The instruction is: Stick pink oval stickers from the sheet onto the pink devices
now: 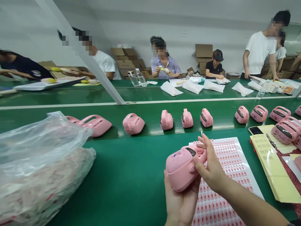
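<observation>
On my feed the left hand (181, 204) cradles a glossy pink plastic case with a loop handle and dark window (181, 171) palm up, its fingers (169, 188) curled beneath; the right hand (210, 166) rests on the handle, fingers pressed together, one raised fingertip (201, 135) carrying a white speck too small for me to make out. The case is held just above a white sheet of pink oval stickers (229, 166) on the green conveyor belt (127, 188); a row of matching pink cases (166, 120) stands beyond it, and a bulging clear plastic bag (35, 163) lies to the left.

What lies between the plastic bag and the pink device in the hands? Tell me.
Only green conveyor belt lies between the clear plastic bag and the pink device, in the head view.
</observation>
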Available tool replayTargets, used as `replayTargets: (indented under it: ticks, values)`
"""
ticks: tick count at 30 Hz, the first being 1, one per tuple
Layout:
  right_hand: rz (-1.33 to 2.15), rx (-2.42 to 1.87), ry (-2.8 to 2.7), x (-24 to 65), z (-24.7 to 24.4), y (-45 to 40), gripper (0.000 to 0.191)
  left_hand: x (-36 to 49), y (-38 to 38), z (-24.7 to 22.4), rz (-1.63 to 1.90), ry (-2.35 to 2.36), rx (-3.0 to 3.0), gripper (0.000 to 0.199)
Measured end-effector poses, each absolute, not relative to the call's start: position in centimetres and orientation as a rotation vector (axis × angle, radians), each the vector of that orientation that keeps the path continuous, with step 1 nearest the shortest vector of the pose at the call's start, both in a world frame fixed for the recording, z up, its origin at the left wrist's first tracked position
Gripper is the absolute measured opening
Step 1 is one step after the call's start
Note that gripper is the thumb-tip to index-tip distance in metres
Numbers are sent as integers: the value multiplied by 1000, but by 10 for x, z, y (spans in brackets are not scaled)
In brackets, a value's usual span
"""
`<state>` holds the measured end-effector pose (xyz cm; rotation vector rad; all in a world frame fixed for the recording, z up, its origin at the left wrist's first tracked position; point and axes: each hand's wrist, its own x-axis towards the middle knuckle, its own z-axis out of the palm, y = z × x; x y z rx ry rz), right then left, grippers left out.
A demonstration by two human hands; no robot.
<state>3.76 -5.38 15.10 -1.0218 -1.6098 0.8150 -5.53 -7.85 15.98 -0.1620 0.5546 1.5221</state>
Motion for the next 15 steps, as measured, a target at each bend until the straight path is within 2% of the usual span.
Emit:
replayTargets:
  ticks: [4, 8, 10, 11, 15]
  values:
    - [807, -880, -1644, 41, 138, -54, 61, -62, -77, 146, 1507, 495, -107, 49]
    - [936, -810, -1644, 68, 112, -15, 60, -80, -75, 123, 1470, 208, 137, 45]
    - [865, -1120, -1545, 88, 94, 17, 44, -90, -74, 114, 1508, 146, 247, 44]
    - [795, -1333, -1478, 98, 85, 33, 43, -94, -75, 111, 1557, 162, 283, 47]
    - [808, -1470, -1440, 115, 55, 75, 48, -105, -84, 103, 1637, 435, 393, 64]
